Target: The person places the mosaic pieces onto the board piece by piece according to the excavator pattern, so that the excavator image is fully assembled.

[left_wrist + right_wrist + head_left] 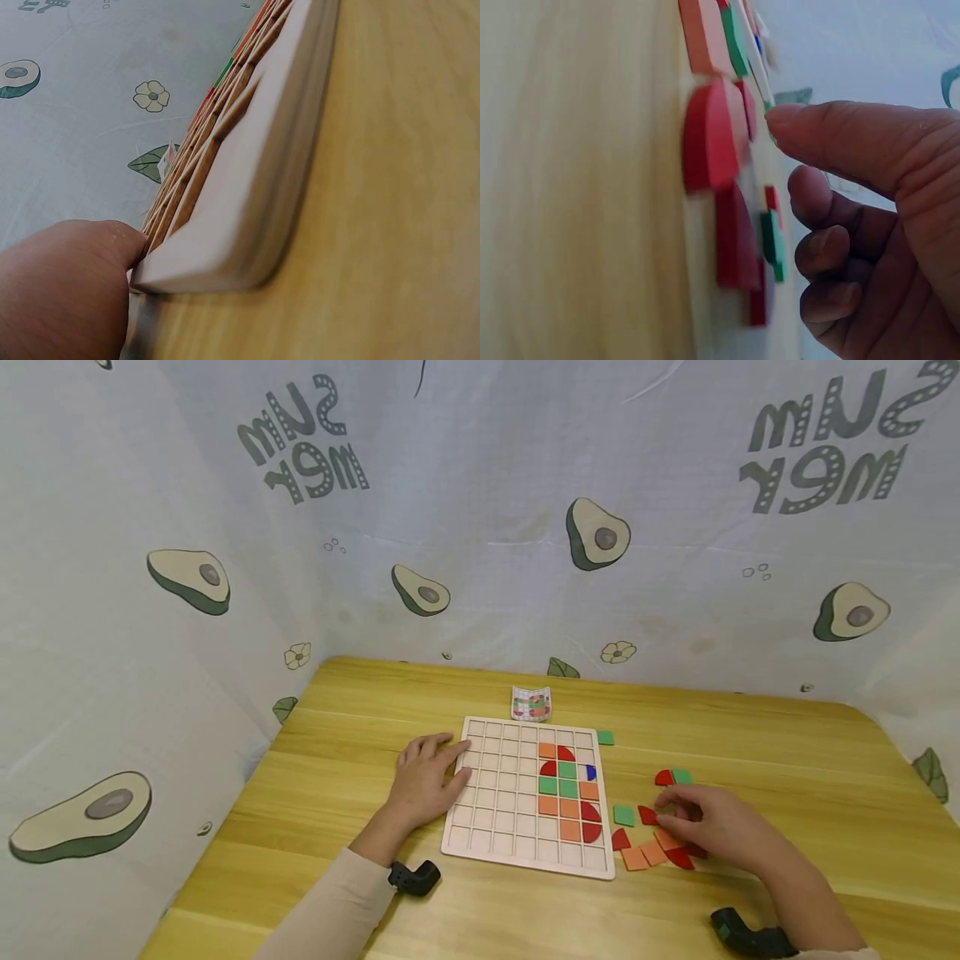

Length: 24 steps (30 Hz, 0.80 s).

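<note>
My left hand (423, 783) rests against the left edge of a wooden grid board (495, 847), its thumb and index finger spread on the rim. In the left wrist view the thumb (82, 277) touches the board's corner. Orange, green and red tiles and a small blue piece (591, 772) sit in the board's right-hand cells. My right hand (720, 827) hovers low over loose pieces, fingertips beside a red quarter-round tile (647, 815). The right wrist view shows its thumb extended and other fingers loosely curled; no held piece shows, and the index finger is mostly hidden.
Several loose tiles lie right of the board, among them a green square (623, 815) and an orange square (634, 858). Another green square (606, 738) lies by the far corner. A small pattern card (531, 703) stands behind the board, before a printed curtain (480, 527).
</note>
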### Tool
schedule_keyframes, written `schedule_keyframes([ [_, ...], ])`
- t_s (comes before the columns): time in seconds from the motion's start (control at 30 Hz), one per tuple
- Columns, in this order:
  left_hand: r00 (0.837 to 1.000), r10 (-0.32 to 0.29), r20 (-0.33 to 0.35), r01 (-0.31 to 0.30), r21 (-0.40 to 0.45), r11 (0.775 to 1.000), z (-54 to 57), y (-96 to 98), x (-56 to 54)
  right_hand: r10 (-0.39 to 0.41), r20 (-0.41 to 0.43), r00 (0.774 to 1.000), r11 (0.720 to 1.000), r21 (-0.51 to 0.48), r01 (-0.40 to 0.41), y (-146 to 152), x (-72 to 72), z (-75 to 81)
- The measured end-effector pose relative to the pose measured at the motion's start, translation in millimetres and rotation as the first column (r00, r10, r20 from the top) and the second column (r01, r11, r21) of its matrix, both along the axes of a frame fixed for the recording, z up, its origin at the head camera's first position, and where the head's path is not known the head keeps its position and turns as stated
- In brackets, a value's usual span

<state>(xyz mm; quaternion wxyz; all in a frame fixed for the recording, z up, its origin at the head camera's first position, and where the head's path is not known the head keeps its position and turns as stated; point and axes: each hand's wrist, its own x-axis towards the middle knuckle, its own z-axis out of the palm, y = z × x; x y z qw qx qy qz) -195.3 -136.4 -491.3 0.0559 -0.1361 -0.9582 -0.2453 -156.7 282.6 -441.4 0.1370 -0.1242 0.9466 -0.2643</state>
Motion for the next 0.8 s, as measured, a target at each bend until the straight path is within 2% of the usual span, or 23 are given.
schedule_keyframes([
  [0.23,1.000,-0.005,0.008,0.005,-0.001,1.000,1.0,1.9,1.0,-0.031,0.047,0.998,0.998,0.056,0.029,13,11.2,0.5],
  [0.43,1.000,-0.003,0.027,0.003,0.009,1.000,-0.8,0.0,1.3,-0.035,0.058,0.998,0.999,0.025,0.034,6,12.5,-0.1],
  [0.53,1.000,-0.006,0.020,0.006,0.005,1.000,-1.2,0.0,1.6,-0.049,0.043,0.998,0.998,0.038,0.048,4,11.5,-1.6],
  [0.7,1.000,-0.007,0.002,0.007,0.004,1.000,0.0,0.6,0.8,-0.081,-0.030,0.996,0.992,0.090,0.084,3,9.0,-5.9],
  [0.8,1.000,-0.008,-0.002,0.008,0.006,1.000,0.5,0.7,0.3,-0.094,-0.036,0.995,0.991,0.091,0.097,3,8.3,-6.6],
])
